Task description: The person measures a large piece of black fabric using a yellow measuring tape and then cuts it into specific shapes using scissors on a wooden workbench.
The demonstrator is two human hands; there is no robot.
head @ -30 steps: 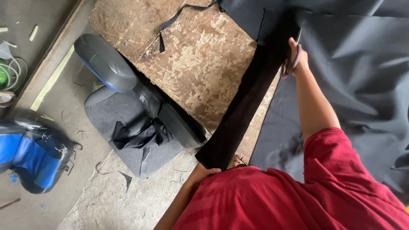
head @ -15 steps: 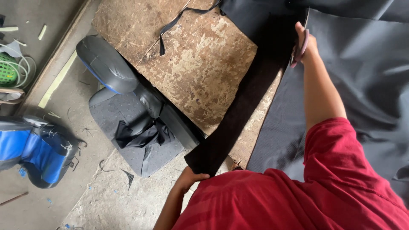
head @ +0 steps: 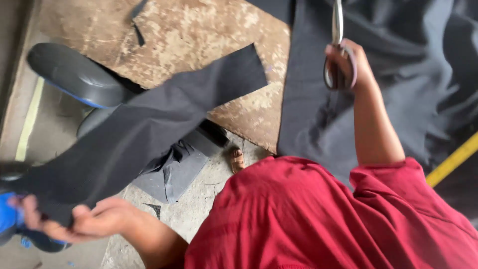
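Observation:
My left hand grips one end of a long strip of dark grey fabric, low at the left. The strip hangs free across the floor and over the corner of the worn wooden table. Up at the right, my right hand holds a pair of scissors, blades pointing away, over the large dark grey cloth sheet spread on the table. My red shirt fills the lower right.
A dark office chair with fabric scraps on its seat stands left of the table. A blue object lies at the far left on the concrete floor. A yellow measuring stick crosses the cloth at the right. My sandalled foot shows under the table edge.
The strip has come free of the big sheet. My left hand has swung it out to the left, off the table. My right hand stays at the cloth with the scissors.

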